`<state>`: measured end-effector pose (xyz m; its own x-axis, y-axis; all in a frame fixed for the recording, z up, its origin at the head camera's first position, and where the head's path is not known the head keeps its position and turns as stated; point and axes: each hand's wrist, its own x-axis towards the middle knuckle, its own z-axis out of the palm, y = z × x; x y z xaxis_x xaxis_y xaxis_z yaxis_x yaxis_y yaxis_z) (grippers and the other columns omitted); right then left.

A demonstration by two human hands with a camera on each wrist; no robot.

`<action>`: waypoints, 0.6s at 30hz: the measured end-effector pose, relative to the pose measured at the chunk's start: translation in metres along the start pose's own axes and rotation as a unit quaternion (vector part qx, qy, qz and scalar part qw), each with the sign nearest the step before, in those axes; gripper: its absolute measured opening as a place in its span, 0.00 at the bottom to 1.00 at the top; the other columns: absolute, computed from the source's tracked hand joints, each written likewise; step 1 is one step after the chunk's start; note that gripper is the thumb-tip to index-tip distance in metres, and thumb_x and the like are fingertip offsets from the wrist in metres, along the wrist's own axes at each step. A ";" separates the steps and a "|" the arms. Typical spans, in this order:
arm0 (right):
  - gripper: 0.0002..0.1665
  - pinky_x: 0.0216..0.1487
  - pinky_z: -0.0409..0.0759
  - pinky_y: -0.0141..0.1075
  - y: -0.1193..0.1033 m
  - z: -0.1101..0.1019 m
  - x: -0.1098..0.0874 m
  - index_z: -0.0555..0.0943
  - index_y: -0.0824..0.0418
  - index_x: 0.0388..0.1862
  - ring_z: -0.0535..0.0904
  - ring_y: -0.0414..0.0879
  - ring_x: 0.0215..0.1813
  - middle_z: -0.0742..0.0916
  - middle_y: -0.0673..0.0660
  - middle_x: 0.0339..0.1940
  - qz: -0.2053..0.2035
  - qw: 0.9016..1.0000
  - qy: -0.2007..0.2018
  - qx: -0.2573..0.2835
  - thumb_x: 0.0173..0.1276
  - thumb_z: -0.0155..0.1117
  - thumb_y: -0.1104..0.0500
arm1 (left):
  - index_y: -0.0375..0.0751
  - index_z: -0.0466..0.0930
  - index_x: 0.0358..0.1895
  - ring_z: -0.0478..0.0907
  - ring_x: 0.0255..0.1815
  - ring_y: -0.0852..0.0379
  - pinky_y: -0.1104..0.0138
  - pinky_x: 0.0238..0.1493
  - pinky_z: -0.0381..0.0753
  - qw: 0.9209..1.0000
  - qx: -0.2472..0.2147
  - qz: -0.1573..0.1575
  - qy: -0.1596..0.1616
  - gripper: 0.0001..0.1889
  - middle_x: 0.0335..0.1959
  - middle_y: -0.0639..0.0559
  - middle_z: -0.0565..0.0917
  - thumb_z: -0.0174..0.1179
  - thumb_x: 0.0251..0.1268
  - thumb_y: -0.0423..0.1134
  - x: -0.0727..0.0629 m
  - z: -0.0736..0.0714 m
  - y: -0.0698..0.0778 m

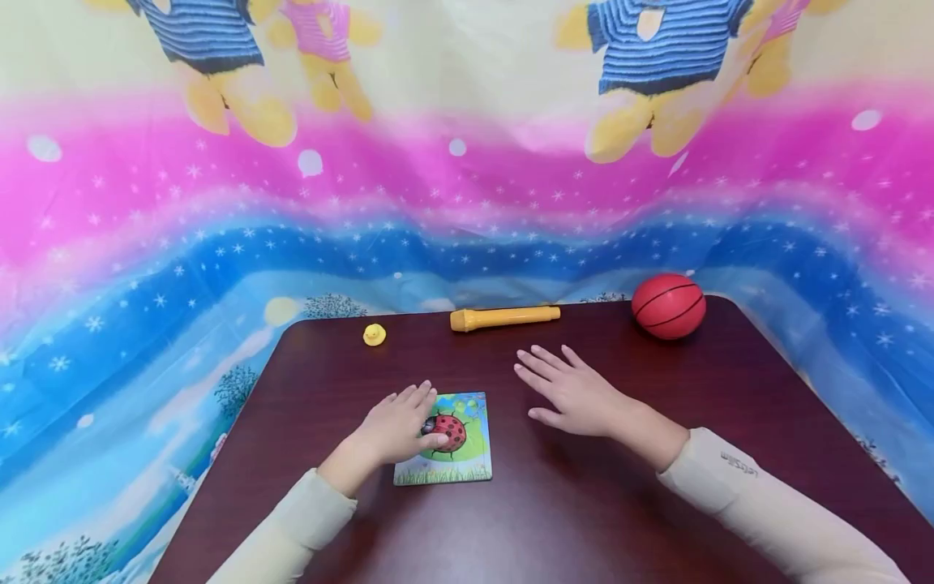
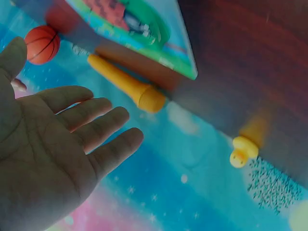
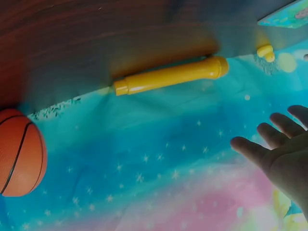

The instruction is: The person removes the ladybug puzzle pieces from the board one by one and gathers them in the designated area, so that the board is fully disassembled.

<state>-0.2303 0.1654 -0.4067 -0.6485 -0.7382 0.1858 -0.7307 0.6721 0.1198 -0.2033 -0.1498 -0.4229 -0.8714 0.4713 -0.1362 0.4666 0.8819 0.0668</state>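
Observation:
My left hand (image 1: 397, 426) hovers with straight fingers over the left part of a square ladybug picture board (image 1: 467, 466), hiding some of it. In the left wrist view its palm (image 2: 43, 149) shows with nothing held. My right hand (image 1: 580, 397) is held out over the table to the right of the board, fingers spread and nothing in it. Beyond it a yellow toy microphone (image 1: 507, 318) lies near the table's back edge. The right wrist view shows the right hand (image 3: 288, 159) apart from the microphone (image 3: 173, 79).
A small yellow rubber duck (image 1: 374, 334) sits at the back left of the dark wooden table (image 1: 569, 519). At the back right stands a red toy basketball (image 1: 668, 306). A printed cloth (image 1: 452, 186) with bears and snowflakes hangs behind the table.

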 end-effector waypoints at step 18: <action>0.33 0.56 0.75 0.43 -0.019 0.039 0.042 0.76 0.64 0.60 0.76 0.52 0.55 0.80 0.60 0.53 0.043 0.998 -0.038 0.035 0.65 0.60 0.43 | 0.48 0.62 0.71 0.57 0.71 0.40 0.48 0.61 0.68 0.999 -0.006 -0.019 -0.026 0.38 0.73 0.42 0.58 0.56 0.60 0.62 0.009 0.032 0.000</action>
<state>-0.2519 0.1199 -0.4394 -0.7217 -0.6820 0.1181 -0.6830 0.7294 0.0383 -0.2060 -0.1455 -0.4553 -0.8794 0.4363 -0.1906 0.4304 0.8996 0.0733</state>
